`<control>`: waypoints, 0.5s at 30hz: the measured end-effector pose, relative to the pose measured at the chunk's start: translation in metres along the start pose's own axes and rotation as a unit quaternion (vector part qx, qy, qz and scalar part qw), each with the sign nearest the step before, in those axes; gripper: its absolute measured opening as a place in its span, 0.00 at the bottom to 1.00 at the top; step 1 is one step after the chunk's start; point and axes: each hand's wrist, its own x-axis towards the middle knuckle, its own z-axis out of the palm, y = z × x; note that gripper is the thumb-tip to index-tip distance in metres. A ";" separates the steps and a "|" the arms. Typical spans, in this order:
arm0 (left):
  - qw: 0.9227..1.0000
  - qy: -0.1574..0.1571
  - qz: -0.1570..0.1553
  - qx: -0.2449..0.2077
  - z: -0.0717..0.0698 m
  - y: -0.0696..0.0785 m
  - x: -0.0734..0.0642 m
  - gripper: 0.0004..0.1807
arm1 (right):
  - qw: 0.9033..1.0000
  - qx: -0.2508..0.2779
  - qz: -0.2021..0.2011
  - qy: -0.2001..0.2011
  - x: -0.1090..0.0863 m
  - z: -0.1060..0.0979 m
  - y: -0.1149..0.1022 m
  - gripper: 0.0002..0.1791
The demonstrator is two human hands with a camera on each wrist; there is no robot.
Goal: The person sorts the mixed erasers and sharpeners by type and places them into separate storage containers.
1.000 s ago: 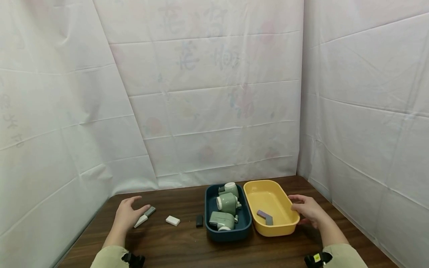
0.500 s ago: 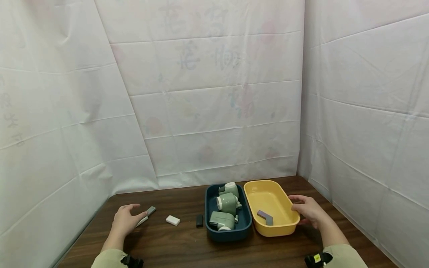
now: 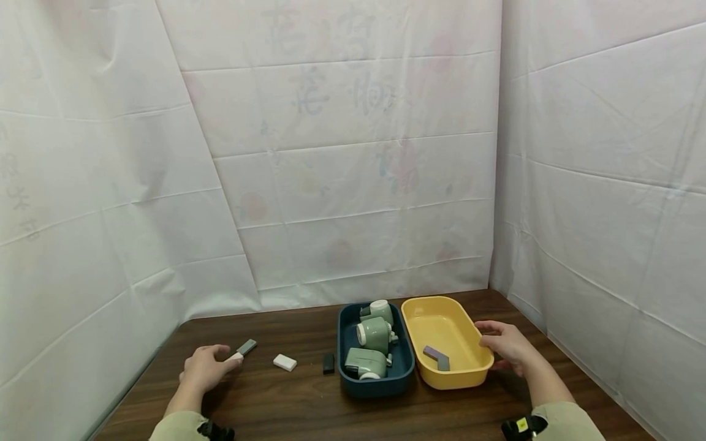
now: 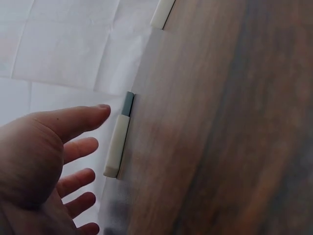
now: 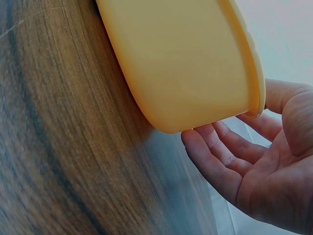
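Observation:
Near the table's left side, my left hand [image 3: 201,370] is spread beside a small bar with a white part [image 4: 116,142] and a grey part [image 3: 246,347]. In the left wrist view the thumb and fingers are apart, with the bar lying past their tips on the table. My right hand [image 3: 510,348] holds the right side of a yellow tray [image 5: 195,58], its thumb at the rim and its fingertips against the outer wall. Inside that tray lies a bent purple-and-grey piece [image 3: 437,358].
A dark blue tray [image 3: 341,343] touches or nearly meets the yellow one and contains several sage-green objects [image 3: 375,335] with white round ends. Left of it lie a black block [image 3: 328,363] and a white block [image 3: 284,362]. White cloth [image 3: 353,153] hangs behind the wooden table [image 3: 298,404].
My left hand has drawn down and slightly back toward me, its fingers dropping closer to the table beside the white-and-grey bar. The right hand and the trays have kept still.

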 end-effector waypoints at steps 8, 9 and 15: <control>0.999 -0.026 -0.019 -0.001 0.000 -0.005 0.002 0.42 | 1.000 0.007 -0.002 -0.003 -0.001 0.000 -0.001 0.34; 0.999 -0.028 -0.020 -0.002 0.000 -0.005 0.002 0.42 | 1.000 0.008 -0.003 -0.004 -0.001 0.000 -0.001 0.34; 0.999 -0.034 -0.025 0.001 0.000 -0.005 0.003 0.36 | 1.000 0.009 -0.003 -0.005 -0.001 0.000 -0.001 0.34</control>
